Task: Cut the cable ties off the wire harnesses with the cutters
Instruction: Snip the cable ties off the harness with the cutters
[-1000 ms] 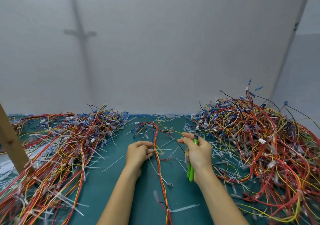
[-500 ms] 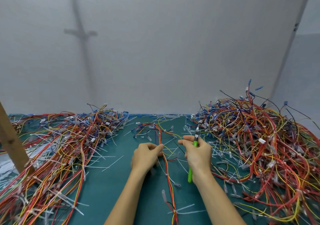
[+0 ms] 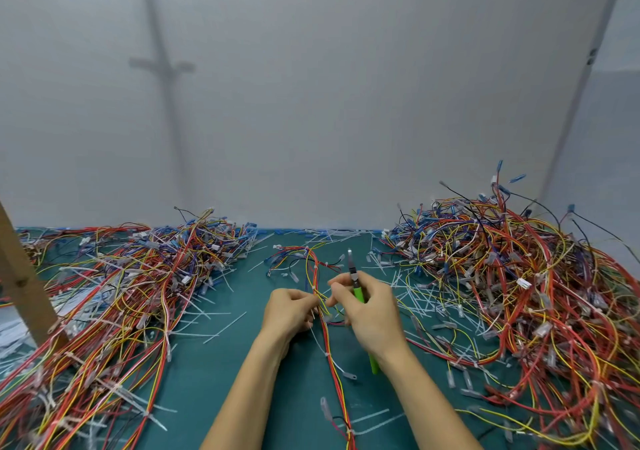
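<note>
A wire harness (image 3: 317, 273) of red, yellow and orange wires runs down the middle of the green mat. My left hand (image 3: 289, 313) pinches its wires at mid-length. My right hand (image 3: 369, 307) sits just right of it, fingers curled round the green-handled cutters (image 3: 356, 285). The cutters' metal tip points up and away, above the harness, and the handle end sticks out below the wrist. My right fingertips nearly meet the left ones at the wires. A small white cable tie shows on the bundle just above my fingers.
A large heap of harnesses (image 3: 519, 276) fills the right side, another heap (image 3: 121, 283) the left. Cut white cable ties (image 3: 214, 314) litter the green mat (image 3: 214, 373). A wooden post (image 3: 20, 276) leans at the far left. A white wall closes the back.
Both hands drew closer together over the harness. My left hand shifted right along the wires, and the right hand raised the cutters so the tip points upward.
</note>
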